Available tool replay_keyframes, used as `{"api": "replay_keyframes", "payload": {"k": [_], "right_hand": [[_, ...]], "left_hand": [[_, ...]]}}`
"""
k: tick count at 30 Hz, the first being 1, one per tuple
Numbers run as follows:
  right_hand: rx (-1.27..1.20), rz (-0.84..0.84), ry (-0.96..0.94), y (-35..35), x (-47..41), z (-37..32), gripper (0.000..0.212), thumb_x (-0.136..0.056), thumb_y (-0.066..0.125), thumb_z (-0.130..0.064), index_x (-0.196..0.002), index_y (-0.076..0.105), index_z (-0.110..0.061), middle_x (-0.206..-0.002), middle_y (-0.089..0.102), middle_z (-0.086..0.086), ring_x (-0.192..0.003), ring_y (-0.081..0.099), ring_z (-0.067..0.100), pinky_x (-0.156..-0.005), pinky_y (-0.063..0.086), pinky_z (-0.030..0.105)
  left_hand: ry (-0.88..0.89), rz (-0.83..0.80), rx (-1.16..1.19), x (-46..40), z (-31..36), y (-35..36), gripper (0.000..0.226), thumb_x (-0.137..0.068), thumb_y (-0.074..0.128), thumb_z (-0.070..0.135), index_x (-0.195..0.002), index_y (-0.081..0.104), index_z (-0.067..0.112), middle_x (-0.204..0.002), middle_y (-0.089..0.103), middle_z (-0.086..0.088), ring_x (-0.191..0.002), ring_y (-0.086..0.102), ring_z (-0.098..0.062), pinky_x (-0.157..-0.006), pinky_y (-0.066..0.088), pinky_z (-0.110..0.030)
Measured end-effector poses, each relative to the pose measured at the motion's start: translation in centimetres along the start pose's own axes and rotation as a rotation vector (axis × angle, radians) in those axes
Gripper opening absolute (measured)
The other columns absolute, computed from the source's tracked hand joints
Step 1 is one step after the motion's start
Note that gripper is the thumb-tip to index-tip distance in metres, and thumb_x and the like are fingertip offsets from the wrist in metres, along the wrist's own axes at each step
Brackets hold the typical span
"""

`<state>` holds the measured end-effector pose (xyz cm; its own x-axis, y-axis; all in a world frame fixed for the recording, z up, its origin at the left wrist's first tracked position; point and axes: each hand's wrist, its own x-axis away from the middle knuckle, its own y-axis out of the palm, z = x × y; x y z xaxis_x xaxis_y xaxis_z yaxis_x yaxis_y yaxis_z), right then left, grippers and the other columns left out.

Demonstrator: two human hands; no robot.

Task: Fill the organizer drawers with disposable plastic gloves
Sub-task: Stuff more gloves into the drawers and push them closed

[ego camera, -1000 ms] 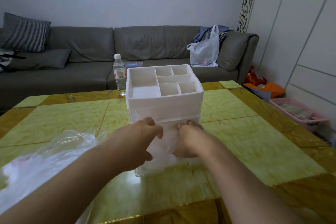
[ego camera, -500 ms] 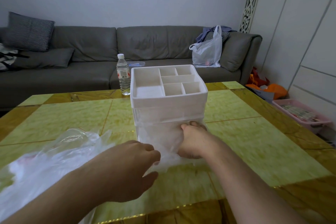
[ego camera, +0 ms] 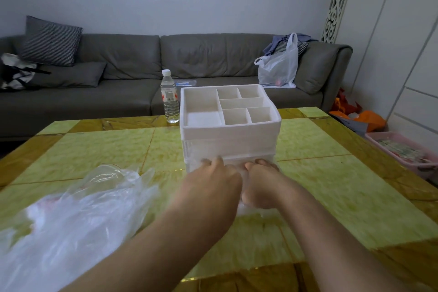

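Note:
The white organizer point(ego camera: 227, 140) stands mid-table, its top tray split into several empty compartments. Its lower drawer point(ego camera: 251, 213) is pulled out toward me, with crumpled clear plastic gloves point(ego camera: 243, 207) in it. My right hand point(ego camera: 263, 182) is in the drawer, fingers curled down into the gloves. My left hand point(ego camera: 211, 185) reaches beside it, fingers stretched forward and touching the drawer's upper front. My hands hide most of the drawer's inside. A loose heap of clear gloves in plastic wrap point(ego camera: 71, 216) lies at the near left of the table.
A water bottle point(ego camera: 169, 97) stands on the yellow-green table point(ego camera: 320, 185) behind the organizer's left corner. A grey sofa point(ego camera: 132, 73) with a white plastic bag point(ego camera: 279, 66) lies beyond. A pink basket point(ego camera: 403, 152) sits on the floor at right.
My left hand drew back toward me and has now returned to the drawer beside the right hand. The right hand stayed in the drawer on the gloves.

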<state>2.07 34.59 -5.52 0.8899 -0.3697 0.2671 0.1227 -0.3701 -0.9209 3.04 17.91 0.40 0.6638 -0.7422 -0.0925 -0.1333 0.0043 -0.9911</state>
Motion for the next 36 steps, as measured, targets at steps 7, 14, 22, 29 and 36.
{"api": "replay_keyframes", "payload": {"k": [7, 14, 22, 29, 36], "right_hand": [[-0.013, 0.026, 0.013, 0.0, -0.2, 0.1, 0.086, -0.092, 0.066, -0.043, -0.165, 0.026, -0.018, -0.176, 0.011, 0.011, -0.163, 0.011, 0.028, -0.131, 0.017, 0.036], [-0.056, 0.041, 0.044, 0.5, -0.8, 0.3, 0.079, -0.09, 0.064, -0.043, -0.159, 0.037, -0.017, -0.172, 0.021, 0.01, -0.16, 0.02, 0.027, -0.129, 0.023, 0.035], [-0.041, 0.083, -0.027, -0.4, 1.1, -0.2, 0.068, -0.087, 0.071, -0.039, -0.148, 0.05, -0.019, -0.157, 0.04, 0.013, -0.144, 0.043, 0.032, -0.116, 0.042, 0.04], [-0.095, 0.306, -0.057, -1.7, 4.9, -0.7, 0.025, -0.093, 0.052, -0.018, -0.104, 0.075, -0.017, -0.109, 0.075, 0.009, -0.094, 0.069, 0.029, -0.082, 0.06, 0.037], [-0.155, 0.623, -0.25, -1.3, 8.1, -4.4, 0.029, -0.083, 0.06, -0.001, -0.093, 0.079, -0.02, -0.087, 0.075, 0.004, -0.081, 0.067, 0.025, -0.072, 0.058, 0.04]], "left_hand": [[-0.165, -0.206, -0.016, -2.6, 0.6, 1.3, 0.029, -0.099, 0.053, 0.012, -0.127, 0.063, 0.009, -0.131, 0.063, -0.016, -0.122, 0.061, -0.035, -0.081, 0.045, -0.033], [-0.223, -0.204, 0.078, -3.7, 0.4, 3.1, 0.03, -0.098, 0.057, 0.022, -0.126, 0.062, 0.013, -0.129, 0.064, -0.013, -0.12, 0.062, -0.033, -0.083, 0.045, -0.032], [-0.238, -0.199, 0.143, -3.4, 0.0, 2.7, 0.027, -0.099, 0.053, 0.014, -0.125, 0.058, 0.01, -0.129, 0.06, -0.017, -0.119, 0.06, -0.032, -0.086, 0.048, -0.035], [-0.121, -0.113, 0.144, 0.7, 0.1, 0.5, 0.035, -0.093, 0.053, 0.004, -0.127, 0.059, 0.002, -0.144, 0.046, -0.023, -0.134, 0.046, -0.036, -0.111, 0.041, -0.04], [-0.098, 0.187, 0.29, 7.0, -3.5, 0.8, 0.036, -0.08, 0.053, -0.002, -0.113, 0.052, 0.012, -0.121, 0.049, -0.007, -0.113, 0.047, -0.029, -0.077, 0.039, -0.033]]}}
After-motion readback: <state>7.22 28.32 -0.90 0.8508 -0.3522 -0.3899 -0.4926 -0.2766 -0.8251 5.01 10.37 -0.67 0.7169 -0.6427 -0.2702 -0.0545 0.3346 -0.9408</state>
